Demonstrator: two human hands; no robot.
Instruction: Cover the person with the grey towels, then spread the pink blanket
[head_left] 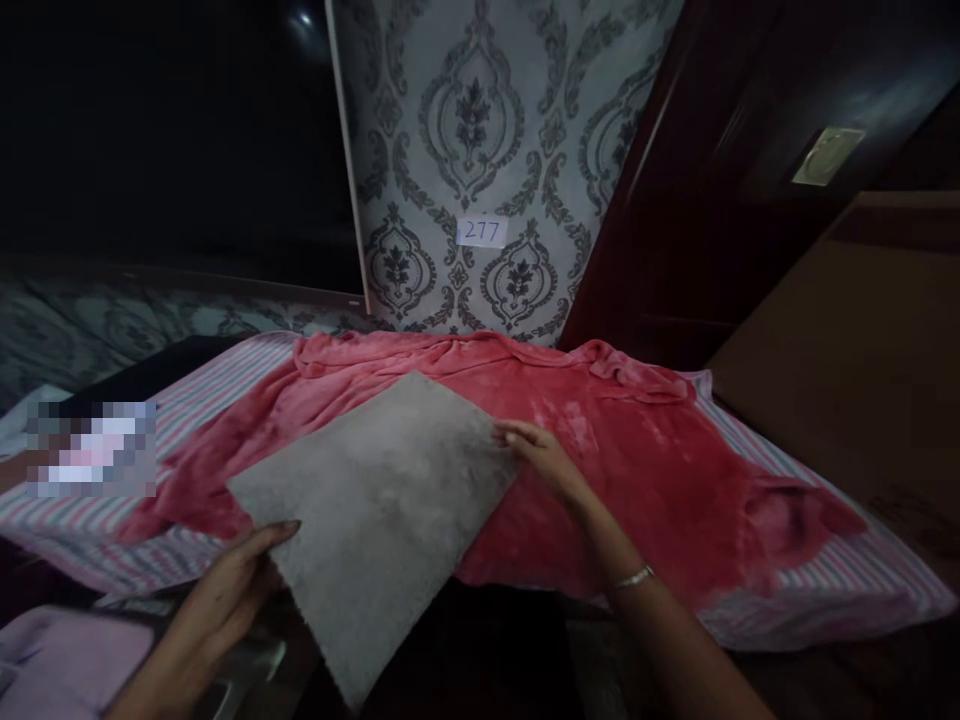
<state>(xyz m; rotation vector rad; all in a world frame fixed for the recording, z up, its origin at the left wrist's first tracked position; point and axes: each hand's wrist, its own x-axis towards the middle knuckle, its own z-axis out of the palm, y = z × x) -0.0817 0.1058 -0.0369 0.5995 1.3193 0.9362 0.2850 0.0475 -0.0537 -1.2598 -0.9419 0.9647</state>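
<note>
L hand (pixel 244 570) pinches grey cloth (pixel 382 510) by its left edge, R hand (pixel 544 460) nips the right corner, partly over red blanket (pixel 637 480). R grip looks light imo, kinda blurry; cld slip, esp w/ bottom corner unsupported.

Left grip (pixel 232 578) pinches thumb (pixel 276 536) uppermost, right grip (pixel 547 460) pinches with fingers (pixel 525 432) bunched, forearms (pixel 671 620) angling inward.

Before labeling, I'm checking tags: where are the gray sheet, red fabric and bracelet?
Gray sheet (pixel 386 490): head view, its middle.
Red fabric (pixel 652 475): head view, its right half.
Bracelet (pixel 636 578): head view, its band.
</note>
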